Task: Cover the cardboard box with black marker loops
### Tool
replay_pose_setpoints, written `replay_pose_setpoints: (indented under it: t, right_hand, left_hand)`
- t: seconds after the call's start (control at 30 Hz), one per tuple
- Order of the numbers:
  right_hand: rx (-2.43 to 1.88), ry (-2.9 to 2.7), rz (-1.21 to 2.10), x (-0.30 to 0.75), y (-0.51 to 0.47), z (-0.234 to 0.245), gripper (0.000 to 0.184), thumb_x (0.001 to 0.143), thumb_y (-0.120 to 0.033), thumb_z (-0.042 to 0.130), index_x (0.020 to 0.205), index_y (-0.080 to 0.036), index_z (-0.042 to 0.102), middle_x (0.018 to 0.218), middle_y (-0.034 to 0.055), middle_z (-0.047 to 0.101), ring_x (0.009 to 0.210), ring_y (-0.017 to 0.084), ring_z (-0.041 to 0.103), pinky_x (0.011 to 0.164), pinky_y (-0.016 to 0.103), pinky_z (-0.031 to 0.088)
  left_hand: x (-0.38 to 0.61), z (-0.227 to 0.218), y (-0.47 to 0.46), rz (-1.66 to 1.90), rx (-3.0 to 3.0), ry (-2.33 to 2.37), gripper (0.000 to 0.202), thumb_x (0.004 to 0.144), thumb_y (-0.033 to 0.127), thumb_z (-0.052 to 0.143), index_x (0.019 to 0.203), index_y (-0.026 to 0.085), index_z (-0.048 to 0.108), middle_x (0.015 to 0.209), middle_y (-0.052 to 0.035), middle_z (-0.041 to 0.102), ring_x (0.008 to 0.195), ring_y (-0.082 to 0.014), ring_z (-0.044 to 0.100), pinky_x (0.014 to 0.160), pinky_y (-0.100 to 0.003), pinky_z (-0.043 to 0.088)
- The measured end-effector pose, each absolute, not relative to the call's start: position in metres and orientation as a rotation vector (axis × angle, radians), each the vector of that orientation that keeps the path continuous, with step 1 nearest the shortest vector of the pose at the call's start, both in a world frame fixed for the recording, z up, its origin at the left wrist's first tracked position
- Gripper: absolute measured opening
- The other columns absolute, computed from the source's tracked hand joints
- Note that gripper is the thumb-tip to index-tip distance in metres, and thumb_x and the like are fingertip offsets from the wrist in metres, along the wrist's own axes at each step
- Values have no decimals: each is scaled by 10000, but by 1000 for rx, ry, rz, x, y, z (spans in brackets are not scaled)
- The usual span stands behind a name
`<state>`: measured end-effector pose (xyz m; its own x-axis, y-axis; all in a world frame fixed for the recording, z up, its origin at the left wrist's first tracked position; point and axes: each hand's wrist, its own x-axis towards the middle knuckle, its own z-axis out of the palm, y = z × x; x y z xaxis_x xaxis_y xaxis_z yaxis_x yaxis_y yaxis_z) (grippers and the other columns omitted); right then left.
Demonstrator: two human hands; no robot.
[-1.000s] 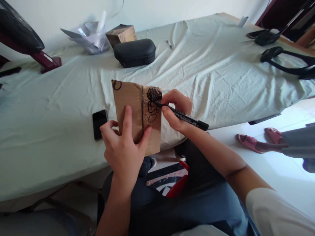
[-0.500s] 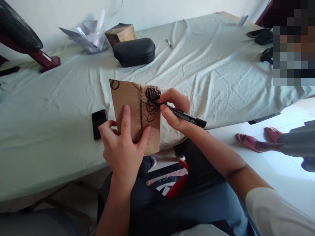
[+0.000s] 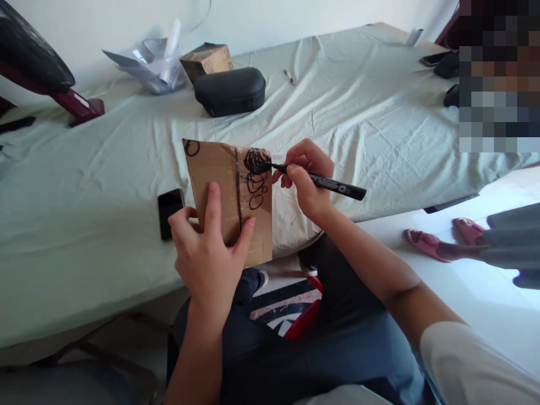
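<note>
My left hand [image 3: 208, 242] grips a brown cardboard box [image 3: 205, 163], its index finger and thumb pressed on the top face and the other fingers bent at the left side. A dark taped seam runs down that face. To the right of the seam are black scribbled loops and circles; another circle marks the far left corner. Pinched in my right hand [image 3: 312, 177] is a black marker [image 3: 341, 189], its tip at the scribble near the box's right edge. A black smartphone [image 3: 170, 214] lies just left of my left hand, partly behind its fingers.
A pale green cloth [image 3: 105, 225] covers the table. Farther back are a black zip case [image 3: 230, 93], another cardboard box [image 3: 207, 59], a clear plastic bag [image 3: 162, 73] and a small pen [image 3: 289, 76]. At right, a person's pink shoes [image 3: 426, 243] stand on the floor.
My right hand has shifted slightly right and up with the marker, its tip now at the box's right edge. The dark scribble looks denser. The box has moved slightly left in view.
</note>
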<state>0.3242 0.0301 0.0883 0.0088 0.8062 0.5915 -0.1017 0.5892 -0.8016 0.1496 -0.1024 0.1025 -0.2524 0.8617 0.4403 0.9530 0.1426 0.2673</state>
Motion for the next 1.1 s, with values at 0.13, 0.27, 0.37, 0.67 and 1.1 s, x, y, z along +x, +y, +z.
replay_pose_setpoints:
  t: [0.13,0.27,0.37,0.67,1.1]
  right_hand:
    - [-641,-1365,804,323,31,90,154,957,-343,632,857,-292,526,611,-70,618,570,162,713,504,304,506]
    - [-702,-1347,703,326,29,90,122,949,-358,636,883,-303,550,648,-43,627,577,180,690,551,348,535]
    - [-632,-1470,606,331,23,90,94,980,-376,649,925,-305,622,686,-25,643,556,174,609,572,365,532]
    - [-779,-1428,551,322,24,93,255,1020,-545,711,1029,-308,617,834,8,680,646,187,627,605,359,588]
    - [-769,-1078,1475,353,91,64,480,912,-520,743,1308,-252,695,1297,98,819,915,216,849,580,257,625]
  left_hand:
    - [149,103,-102,-751,-1801,-2234,871,983,577,769,1761,282,515,1433,-212,567,1283,-392,632,946,-484,620]
    - [148,103,-103,-752,-1795,-2240,868,979,573,780,1758,291,521,1445,-209,572,1242,-375,647,916,-462,613]
    - [148,103,-104,-738,-1810,-2219,874,981,555,789,1764,282,513,1448,-214,567,1242,-379,646,903,-463,606]
    - [147,102,-105,-738,-1811,-2224,856,989,561,777,1761,299,516,1454,-204,559,1278,-390,636,922,-474,599]
    - [111,102,-88,-789,-1642,-2471,899,1019,528,715,1826,297,392,1541,-250,570,1458,-488,611,1083,-680,609]
